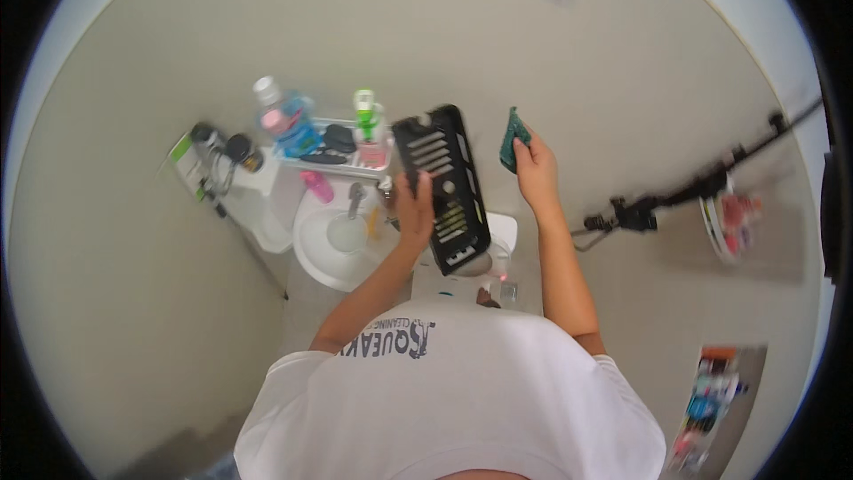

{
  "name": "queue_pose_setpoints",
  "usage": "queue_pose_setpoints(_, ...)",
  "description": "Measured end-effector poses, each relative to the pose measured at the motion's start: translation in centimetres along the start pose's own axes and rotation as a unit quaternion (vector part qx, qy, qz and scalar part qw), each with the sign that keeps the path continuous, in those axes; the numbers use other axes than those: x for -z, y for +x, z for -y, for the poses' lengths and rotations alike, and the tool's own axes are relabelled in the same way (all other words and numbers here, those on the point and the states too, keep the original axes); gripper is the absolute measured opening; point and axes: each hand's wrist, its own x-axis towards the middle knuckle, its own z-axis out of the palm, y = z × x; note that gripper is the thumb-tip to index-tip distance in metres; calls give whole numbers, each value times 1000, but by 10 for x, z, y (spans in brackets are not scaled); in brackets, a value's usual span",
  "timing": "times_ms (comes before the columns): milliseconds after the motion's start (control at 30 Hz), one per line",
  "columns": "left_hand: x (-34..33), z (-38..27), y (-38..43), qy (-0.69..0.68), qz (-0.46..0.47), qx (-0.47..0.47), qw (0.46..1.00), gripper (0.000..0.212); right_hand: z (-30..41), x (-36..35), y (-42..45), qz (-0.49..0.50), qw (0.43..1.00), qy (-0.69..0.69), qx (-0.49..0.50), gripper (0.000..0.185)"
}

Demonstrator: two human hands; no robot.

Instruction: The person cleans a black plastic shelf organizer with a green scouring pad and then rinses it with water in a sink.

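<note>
My left hand grips the left edge of a black slotted plastic rack, which is held up at a tilt in front of me. In my right hand is a green scouring pad, pinched between thumb and fingers. The pad is held apart from the rack, to its right. Below and left of the rack sits a white washbasin with a metal tap. A pink bottle stands on the basin's rim, and a yellow object lies at its right side.
Behind the basin, a white tray holds a bottle of blue liquid and a green-topped pump bottle. Dark jars stand to the left. A black shower rail and a shelf of toiletries are at right. A toilet is partly hidden.
</note>
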Motion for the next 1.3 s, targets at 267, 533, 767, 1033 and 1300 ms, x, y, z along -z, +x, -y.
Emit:
queue_pose_setpoints(267, 50, 3, -33, 64, -69, 7, 996, 44, 6, -89, 4, 268, 957, 23, 109, 46)
queue_pose_setpoints(533, 115, -33, -59, 210, -144, 25, 967, 49, 6, -144, 16, 416, 898, 142, -13, 40)
queue_pose_setpoints(767, 114, -43, -81, 247, -152, 56, 955, 53, -16, -215, 8, 324, 923, -56, 202, 33)
queue_pose_setpoints(1033, 127, -31, -88, 230, -266, 46, 935, 47, -19, -244, 3, 345, 887, 4, 306, 26)
queue_pose_setpoints(1300, 133, -31, -89, 228, -276, 20, 934, 46, -8, -233, -8, 393, 897, 82, 187, 33)
